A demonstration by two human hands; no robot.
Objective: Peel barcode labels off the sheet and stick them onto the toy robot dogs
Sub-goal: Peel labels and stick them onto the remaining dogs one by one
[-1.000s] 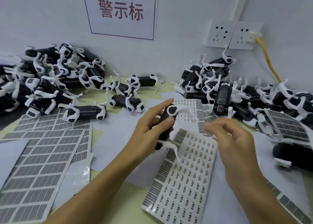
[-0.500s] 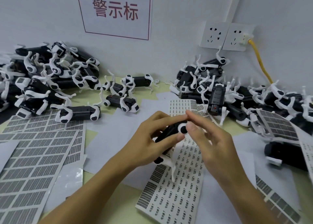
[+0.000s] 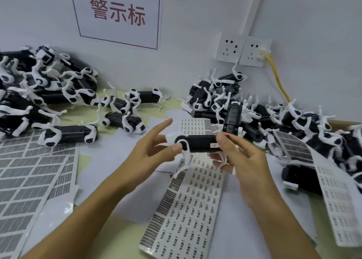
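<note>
One toy dog (image 3: 197,143) is gripped at both ends by left hand (image 3: 154,155) and right hand (image 3: 241,157); label (image 3: 214,145) is seen applied. Piled dogs (image 3: 293,121) are judged pending.

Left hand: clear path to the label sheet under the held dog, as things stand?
Probably yes. The left hand only pinches the toy dog's end, and the label sheet lies uncovered just below it.

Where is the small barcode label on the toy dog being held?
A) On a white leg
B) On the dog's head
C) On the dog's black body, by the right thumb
C: the small label sits on the held dog's black body, beside the right hand's thumb.
</note>
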